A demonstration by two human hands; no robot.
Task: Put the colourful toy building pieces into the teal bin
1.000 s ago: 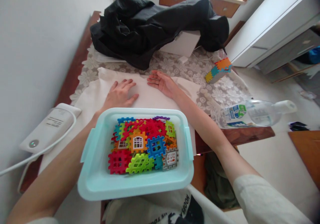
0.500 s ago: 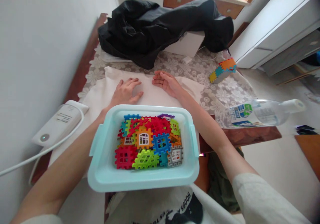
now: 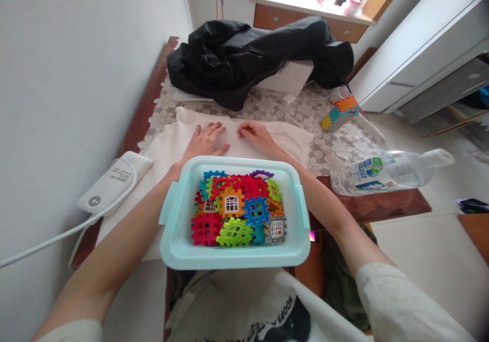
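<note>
My left hand (image 3: 208, 139) lies flat on the white cloth (image 3: 233, 151), its fingers spread and nothing in them. Beside it on the right, my right hand (image 3: 256, 136) rests on the same cloth with its fingers curled inward; no object shows in it. Nearer to me, between my forearms, is a light blue plastic tub (image 3: 235, 261). It holds a heap of interlocking building tiles with notched edges, among them a red tile (image 3: 206, 230), a lime green tile (image 3: 235, 231), a blue tile (image 3: 255, 210) and an orange tile with a white window (image 3: 231, 203).
A joined tile model (image 3: 340, 113) stands at the right on the lace tablecloth (image 3: 336, 148). A clear plastic bottle (image 3: 393, 170) lies at the right edge. A white power adapter (image 3: 114, 181) with a cable sits left. Black fabric (image 3: 244, 57) covers a white box (image 3: 288, 77) behind.
My right hand's fingers have curled in from a loose, open pose. My left hand stays flat on the cloth. The view has tilted up and shifted slightly.
</note>
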